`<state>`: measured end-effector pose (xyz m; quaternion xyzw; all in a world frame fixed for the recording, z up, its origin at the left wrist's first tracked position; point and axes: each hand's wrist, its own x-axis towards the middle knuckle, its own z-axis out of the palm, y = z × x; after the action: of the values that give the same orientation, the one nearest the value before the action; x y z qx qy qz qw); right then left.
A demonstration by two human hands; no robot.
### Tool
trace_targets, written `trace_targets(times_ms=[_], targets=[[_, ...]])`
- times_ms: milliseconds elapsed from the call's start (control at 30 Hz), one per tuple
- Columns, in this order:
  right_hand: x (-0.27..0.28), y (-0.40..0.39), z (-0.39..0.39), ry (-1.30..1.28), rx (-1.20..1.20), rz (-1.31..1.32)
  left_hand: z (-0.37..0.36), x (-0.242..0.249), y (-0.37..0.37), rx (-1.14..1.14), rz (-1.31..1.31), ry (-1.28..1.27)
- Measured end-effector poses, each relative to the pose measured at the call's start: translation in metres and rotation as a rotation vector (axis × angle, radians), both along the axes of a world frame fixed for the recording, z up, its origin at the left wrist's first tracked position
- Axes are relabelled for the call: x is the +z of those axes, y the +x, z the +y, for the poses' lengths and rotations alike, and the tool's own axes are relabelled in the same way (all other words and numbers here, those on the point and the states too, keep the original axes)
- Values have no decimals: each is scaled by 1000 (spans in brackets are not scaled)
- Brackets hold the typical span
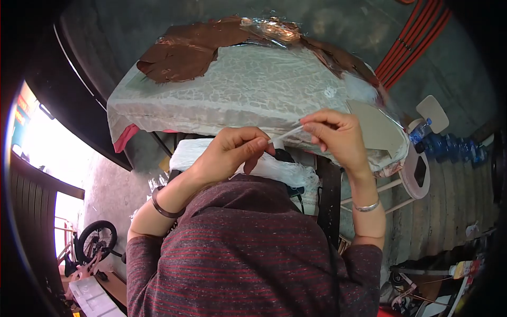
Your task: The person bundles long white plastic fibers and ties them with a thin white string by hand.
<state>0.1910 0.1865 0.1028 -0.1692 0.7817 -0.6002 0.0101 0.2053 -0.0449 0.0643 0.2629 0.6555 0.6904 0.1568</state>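
Observation:
A thin white strand [285, 134] stretches between my two hands, above the near edge of the cloth-covered table [211, 100]. Its left end is pinched between the thumb and finger of my left hand [237, 149]. My right hand [338, 137], slightly higher, pinches the other end. Below my hands, a bundle of white threads [198, 153] lies across my lap area, with loose strands [303, 174] at its right. Whether the strand joins this bundle I cannot tell.
Brown sheets [179, 58] and clear plastic [274, 31] lie along the table's far edge. A grey board [375, 127] is at its right. A pink stool [414, 174] and blue bottles [449, 148] stand further right; a wheel [96, 239] is lower left.

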Motion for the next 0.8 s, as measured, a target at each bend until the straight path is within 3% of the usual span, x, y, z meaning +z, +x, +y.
trace_targets(times_ms=[167, 300, 367, 400, 467, 533, 567, 633, 667, 733, 767, 800], targets=[[-40, -2, -2, -238, -21, -56, 1, 9, -1, 4, 80, -88], [-57, -4, -1, -251, -71, 17, 4, 13, -3, 42, 120, -169], [-60, 4, -2, -105, -46, -238, 3, 14, -7, 87, 156, -144], [-60, 8, -3, -105, -43, -239, 2, 13, -12, 119, 166, -125], [-57, 19, -3, -210, 217, -400, 2, 10, -15, 152, 172, -110], [-59, 24, -3, -241, 300, -455, 7, 6, -16, 169, 213, -155], [-57, 27, -3, -377, 441, -547, 11, -2, -18, 165, 212, -157], [-55, 28, -5, -576, 662, -625, 22, -22, -23, 258, 476, -213], [-55, 27, -7, -578, 661, -622, 26, -27, -23, 256, 479, -214], [-53, 24, -9, -741, 452, -513, 34, -34, -15, 170, 393, -272], [-53, 21, -12, -715, 207, -355, 38, -37, -11, 128, 369, -295], [-52, 16, -12, -717, 204, -355, 39, -36, -8, 125, 368, -296]])
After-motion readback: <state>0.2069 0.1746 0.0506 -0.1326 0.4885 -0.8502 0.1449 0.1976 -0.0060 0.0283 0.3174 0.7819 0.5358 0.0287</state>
